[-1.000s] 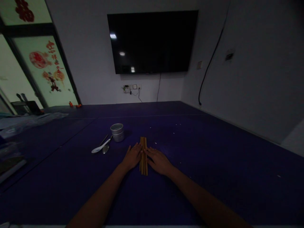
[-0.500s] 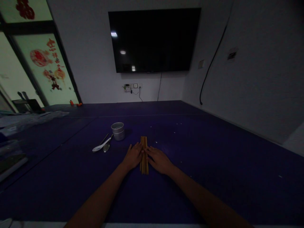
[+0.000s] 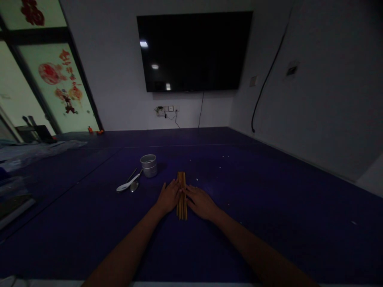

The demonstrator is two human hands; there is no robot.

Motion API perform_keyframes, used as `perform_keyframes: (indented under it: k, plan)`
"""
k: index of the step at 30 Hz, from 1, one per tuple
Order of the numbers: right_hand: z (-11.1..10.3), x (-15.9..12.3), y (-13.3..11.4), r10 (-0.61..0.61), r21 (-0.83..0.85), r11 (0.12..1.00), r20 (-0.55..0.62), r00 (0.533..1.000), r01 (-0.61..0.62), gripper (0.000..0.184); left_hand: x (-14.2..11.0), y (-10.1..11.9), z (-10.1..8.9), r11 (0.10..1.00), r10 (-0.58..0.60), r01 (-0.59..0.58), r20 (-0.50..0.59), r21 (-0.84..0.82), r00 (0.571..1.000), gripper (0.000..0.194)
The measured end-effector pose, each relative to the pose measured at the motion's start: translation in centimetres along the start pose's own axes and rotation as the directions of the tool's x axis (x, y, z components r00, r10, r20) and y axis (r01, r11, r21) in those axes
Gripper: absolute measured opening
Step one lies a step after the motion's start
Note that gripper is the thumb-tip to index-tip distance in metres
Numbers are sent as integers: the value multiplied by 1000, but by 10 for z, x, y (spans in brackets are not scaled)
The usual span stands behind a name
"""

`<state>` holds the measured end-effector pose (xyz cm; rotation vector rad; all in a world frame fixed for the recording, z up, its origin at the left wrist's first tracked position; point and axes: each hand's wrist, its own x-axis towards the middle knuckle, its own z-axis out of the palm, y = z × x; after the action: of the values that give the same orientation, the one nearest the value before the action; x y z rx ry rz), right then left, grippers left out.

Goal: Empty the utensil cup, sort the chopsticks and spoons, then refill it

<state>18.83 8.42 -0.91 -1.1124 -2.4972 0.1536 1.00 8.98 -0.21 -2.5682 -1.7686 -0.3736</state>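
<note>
A bundle of several wooden chopsticks [image 3: 181, 181] lies on the dark blue table [image 3: 269, 207], pointing away from me. My left hand [image 3: 168, 197] lies flat against the bundle's left side, fingers stretched out and touching the sticks. My right hand [image 3: 200, 202] lies flat against the right side in the same way. Neither hand grips anything; both press the bundle from its two sides.
A small metal cup [image 3: 149, 165] stands to the left behind the chopsticks. A white spoon [image 3: 127, 185] and a metal spoon [image 3: 133, 186] lie beside it. Plastic wrap [image 3: 36, 150] covers the far left. A black screen [image 3: 194, 51] hangs on the wall.
</note>
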Motion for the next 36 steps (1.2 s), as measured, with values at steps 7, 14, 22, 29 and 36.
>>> perform_keyframes:
  k: [7,14,22,29,36]
  plan:
    - [-3,0,-3,14,-7,1000,19,1000,-14,47,1,0,2,999,-24,23,3,29,1000,49]
    - [-2,1,-2,8,6,1000,-1,1000,-8,46,5,-1,7,999,-41,42,-12,26,999,49]
    - [-4,0,-3,16,5,1000,5,1000,-16,45,4,1,6,999,-50,50,-15,5,999,48]
    - [-1,0,-2,7,7,1000,-14,1000,-7,46,-1,4,1,998,-54,53,-8,-13,999,49]
    - [-2,0,-2,11,7,1000,14,1000,-11,46,-2,4,1,999,-49,48,-14,-12,999,49]
